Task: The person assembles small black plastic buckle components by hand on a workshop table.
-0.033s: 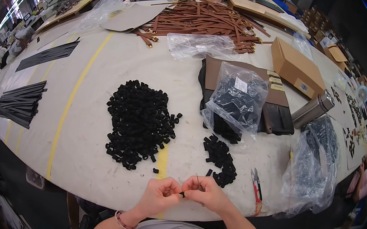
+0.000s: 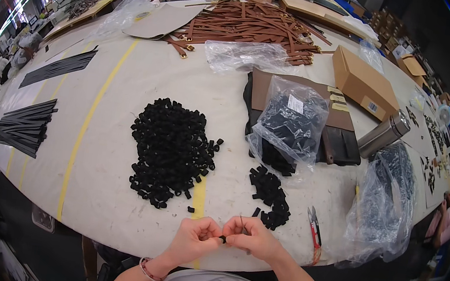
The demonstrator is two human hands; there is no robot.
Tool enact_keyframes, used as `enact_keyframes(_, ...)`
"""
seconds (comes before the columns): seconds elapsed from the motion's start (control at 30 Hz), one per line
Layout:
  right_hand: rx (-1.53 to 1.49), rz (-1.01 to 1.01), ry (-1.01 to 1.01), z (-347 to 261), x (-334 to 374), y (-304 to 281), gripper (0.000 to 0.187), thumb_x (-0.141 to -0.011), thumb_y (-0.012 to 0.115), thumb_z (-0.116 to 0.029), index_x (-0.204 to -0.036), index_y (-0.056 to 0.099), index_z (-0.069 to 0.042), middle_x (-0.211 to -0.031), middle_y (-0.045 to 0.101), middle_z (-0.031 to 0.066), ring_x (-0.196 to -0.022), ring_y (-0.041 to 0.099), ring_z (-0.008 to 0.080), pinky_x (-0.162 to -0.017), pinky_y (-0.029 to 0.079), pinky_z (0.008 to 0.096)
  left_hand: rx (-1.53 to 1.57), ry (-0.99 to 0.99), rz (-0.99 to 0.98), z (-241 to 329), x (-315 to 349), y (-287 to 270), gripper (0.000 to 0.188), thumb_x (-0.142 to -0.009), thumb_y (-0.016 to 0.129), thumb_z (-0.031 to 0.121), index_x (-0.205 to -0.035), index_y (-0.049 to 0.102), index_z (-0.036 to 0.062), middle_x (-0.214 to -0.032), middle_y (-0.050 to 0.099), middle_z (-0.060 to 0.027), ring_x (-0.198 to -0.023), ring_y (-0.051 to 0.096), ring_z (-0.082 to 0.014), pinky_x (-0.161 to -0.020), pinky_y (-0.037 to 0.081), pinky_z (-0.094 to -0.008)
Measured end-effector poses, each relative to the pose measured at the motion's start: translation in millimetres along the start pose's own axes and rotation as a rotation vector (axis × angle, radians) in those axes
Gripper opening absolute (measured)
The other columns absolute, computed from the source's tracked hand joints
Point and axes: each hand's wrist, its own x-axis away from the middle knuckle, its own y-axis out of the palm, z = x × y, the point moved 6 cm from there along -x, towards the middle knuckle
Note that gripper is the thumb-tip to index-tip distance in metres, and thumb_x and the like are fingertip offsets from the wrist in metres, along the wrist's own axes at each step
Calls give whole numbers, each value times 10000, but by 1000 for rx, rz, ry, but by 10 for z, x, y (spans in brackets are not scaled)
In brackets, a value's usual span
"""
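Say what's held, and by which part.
A small black piece, between fingertips of left hand and right hand; gripped part too small to tell. Thin dark item at right hand: unclear whether held.

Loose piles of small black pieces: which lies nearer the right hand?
The smaller pile, just beyond the right hand; the larger pile lies farther left.

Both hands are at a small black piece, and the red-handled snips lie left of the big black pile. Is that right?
Not quite: the head view shows the red-handled snips lying to the right of the big black pile. The left hand and right hand are indeed at a small black piece.
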Motion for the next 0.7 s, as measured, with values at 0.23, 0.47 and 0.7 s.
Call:
enact_keyframes(0.23,-345,-244,34,245,-58,83,108,-673,584,-61,-701,479,-58,-587,436,-45,-464,340,25,-415,246,170,6,-56,-140,-4,-40,59,48,-667,578,-41,-698,552,-13,-626,518,46,-537,411,12,-465,309,-138)
enact_keyframes(0.47,333,279,-286,-49,-25,0,79,-655,545,-42,-652,469,-21,-567,480,3,-473,377,52,-426,289,197,-856,576,197,284,30,188,103,-613,576,1,-672,494,16,-580,528,-64,-438,497,-116,-406,375,-235)
enact_keyframes(0.7,276,157,-163,-90,50,72,212,-779,534,-182,-871,441,-14,-620,522,71,-525,449,103,-512,371,246,64,81,110,-48,-110,-98,87,-694,558,-2,-707,472,4,-616,543,-57,-472,508,-106,-419,415,-242)
